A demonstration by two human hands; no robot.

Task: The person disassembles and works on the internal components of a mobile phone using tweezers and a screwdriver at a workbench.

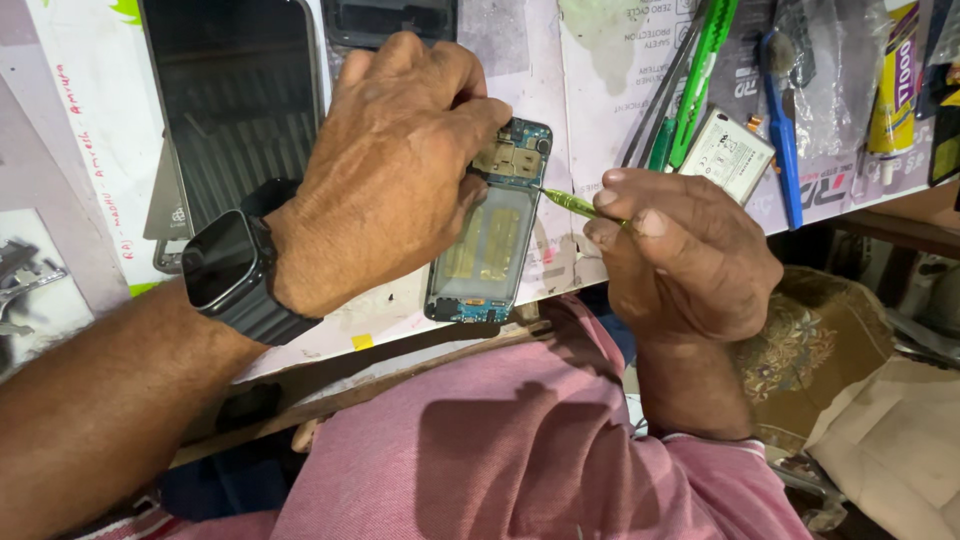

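Note:
An opened phone [490, 240] with its back removed lies near the table's front edge, showing a blue circuit board at its top and yellow strips in the middle. My left hand [385, 170], with a black smartwatch on the wrist, presses down on the phone's left side and top. My right hand [680, 250] grips a thin yellow-green tool [570, 203]. Its tip touches the circuit board near the phone's upper right edge.
A dark tablet [235, 100] lies at the back left of the paper-covered table [590, 70]. A white phone battery [728, 152], green tweezers [695, 85], a blue brush [785, 130] and a yellow glue tube [895, 95] lie at the right.

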